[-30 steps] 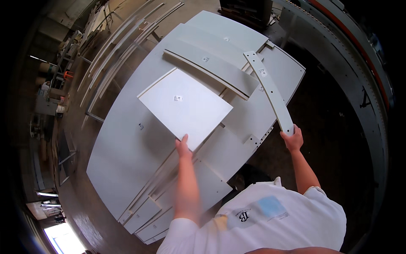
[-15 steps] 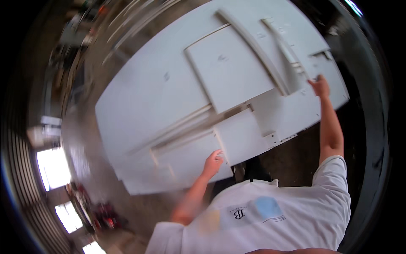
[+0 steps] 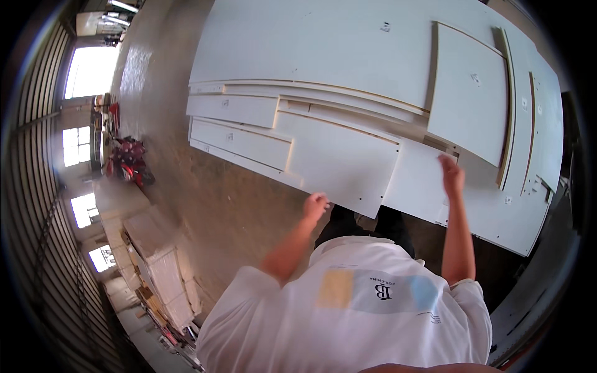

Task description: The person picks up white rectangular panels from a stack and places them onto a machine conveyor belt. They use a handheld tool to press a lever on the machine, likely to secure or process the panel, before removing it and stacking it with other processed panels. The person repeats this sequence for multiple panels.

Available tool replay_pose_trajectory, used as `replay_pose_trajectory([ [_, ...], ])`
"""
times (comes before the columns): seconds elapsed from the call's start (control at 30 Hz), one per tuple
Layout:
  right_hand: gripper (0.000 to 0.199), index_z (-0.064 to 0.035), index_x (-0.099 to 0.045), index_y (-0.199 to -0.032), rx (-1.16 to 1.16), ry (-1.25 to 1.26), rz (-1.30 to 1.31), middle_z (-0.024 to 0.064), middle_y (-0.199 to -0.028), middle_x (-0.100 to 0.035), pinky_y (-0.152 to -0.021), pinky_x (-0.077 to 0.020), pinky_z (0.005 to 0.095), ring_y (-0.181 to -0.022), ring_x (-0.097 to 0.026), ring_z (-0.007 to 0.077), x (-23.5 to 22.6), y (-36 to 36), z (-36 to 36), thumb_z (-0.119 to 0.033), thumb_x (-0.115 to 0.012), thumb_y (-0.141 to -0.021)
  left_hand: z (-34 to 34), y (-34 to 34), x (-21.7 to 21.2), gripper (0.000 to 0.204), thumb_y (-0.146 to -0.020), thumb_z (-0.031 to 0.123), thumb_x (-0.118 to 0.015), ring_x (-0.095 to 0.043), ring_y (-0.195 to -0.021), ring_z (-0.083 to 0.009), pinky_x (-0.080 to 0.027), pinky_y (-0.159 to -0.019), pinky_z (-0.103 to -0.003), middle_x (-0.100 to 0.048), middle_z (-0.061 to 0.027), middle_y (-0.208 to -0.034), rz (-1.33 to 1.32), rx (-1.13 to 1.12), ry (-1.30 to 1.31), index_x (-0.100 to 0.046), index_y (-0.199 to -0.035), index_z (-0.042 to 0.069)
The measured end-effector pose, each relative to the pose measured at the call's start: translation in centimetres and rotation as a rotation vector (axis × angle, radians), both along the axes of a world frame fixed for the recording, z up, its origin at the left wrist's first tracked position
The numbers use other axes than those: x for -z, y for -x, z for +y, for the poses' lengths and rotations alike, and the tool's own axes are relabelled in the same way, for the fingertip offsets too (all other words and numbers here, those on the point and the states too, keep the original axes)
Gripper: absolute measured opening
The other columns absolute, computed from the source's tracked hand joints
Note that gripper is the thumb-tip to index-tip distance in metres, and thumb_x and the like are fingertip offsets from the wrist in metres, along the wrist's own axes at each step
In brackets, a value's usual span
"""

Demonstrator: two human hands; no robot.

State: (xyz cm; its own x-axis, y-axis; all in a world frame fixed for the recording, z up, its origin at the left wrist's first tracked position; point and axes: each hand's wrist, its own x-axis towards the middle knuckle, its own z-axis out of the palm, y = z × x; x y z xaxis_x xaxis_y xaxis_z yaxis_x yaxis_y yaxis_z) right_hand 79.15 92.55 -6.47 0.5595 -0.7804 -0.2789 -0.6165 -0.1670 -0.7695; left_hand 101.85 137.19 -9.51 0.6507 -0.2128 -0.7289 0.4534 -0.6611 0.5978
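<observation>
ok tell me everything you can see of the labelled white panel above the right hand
The white panel is a flat, roughly rectangular board, longer away from the person than across, with a smooth, coated-wood look. A tan strip shows along its far edge, and a small printed label sits near its middle. It lies flat on other white boards. A longer board runs close along its right side; contact is unclear. The right hand shows apart from its near edge.
</observation>
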Motion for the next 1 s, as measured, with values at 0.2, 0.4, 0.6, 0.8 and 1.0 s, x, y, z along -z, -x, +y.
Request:
replay_pose_trajectory([
  [0.2, 0.032, -0.0129, -0.07, -0.116, -0.341, -0.133, 0.038, 0.0088, -0.107, -0.073, -0.083, -0.054, 0.0367, -0.094, -0.07, 0.0267, 0.7, -10.5, 13.4, -0.033, -0.065, -0.091, 10.9, -11.0, 8.9, 0.06, -0.086, 0.027, -0.073, -0.064, -0.074, -0.0175, -0.049, -0.053, -0.03, -0.065, -0.0137, -0.105, -0.62, -0.455, -0.232, -0.049, -0.133, -0.002],
  [0.4, 0.034, -0.0113, -0.068, -0.116, -0.584, -0.107, 0.13, 0.006, -0.108, -0.073, -0.088, -0.0524, 0.0369, -0.099, -0.069, 0.0253, -0.3, -22.7, 19.5, -0.032, -0.066, -0.089, 6.7, -19.4, 5.7, 0.089, -0.079, 0.036, -0.082, -0.06, -0.11, -0.0343, -0.05, -0.093, -0.041, -0.051, -0.0262, -0.132, -0.19, -0.767, -0.309, -0.035, -0.136, -0.013],
  [0.6, 0.041, -0.0129, -0.064, -0.122, -0.761, 0.049, 0.14, 0.0064, -0.114, -0.07, -0.094, -0.0504, 0.0366, -0.11, -0.064, 0.0244, 1.2, -35.5, 26.3, -0.034, -0.068, -0.086, 8.6, -19.9, 4.1, 0.074, -0.077, 0.029, -0.084, -0.055, -0.102, -0.026, -0.049, -0.09, -0.04, -0.051, -0.0177, -0.116, -0.068, -0.82, -0.013, -0.039, -0.123, -0.008],
  [0.8, 0.076, -0.0131, -0.046, -0.141, -0.871, 0.237, 0.167, 0.0097, -0.141, -0.052, -0.11, -0.0361, 0.0431, -0.133, -0.044, 0.0295, 2.0, -44.1, 35.2, -0.041, -0.075, -0.077, 14.3, -17.7, 8.0, 0.082, -0.076, 0.02, -0.081, -0.051, -0.117, -0.0303, -0.042, -0.102, -0.04, -0.048, -0.0223, -0.13, -0.199, -1.011, 0.03, -0.033, -0.136, -0.009],
  [1.0, 0.063, -0.0151, -0.054, -0.133, -0.918, 0.069, -0.019, 0.0113, -0.129, -0.06, -0.105, -0.0422, 0.0422, -0.122, -0.054, 0.0307, 1.1, -42.7, 38.1, -0.043, -0.073, -0.08, 19.2, -15.0, 5.1, 0.068, -0.074, 0.016, -0.075, -0.061, -0.104, -0.0316, -0.05, -0.09, -0.042, -0.059, -0.0219, -0.119, -0.606, -0.75, -0.35, -0.048, -0.132, -0.008],
])
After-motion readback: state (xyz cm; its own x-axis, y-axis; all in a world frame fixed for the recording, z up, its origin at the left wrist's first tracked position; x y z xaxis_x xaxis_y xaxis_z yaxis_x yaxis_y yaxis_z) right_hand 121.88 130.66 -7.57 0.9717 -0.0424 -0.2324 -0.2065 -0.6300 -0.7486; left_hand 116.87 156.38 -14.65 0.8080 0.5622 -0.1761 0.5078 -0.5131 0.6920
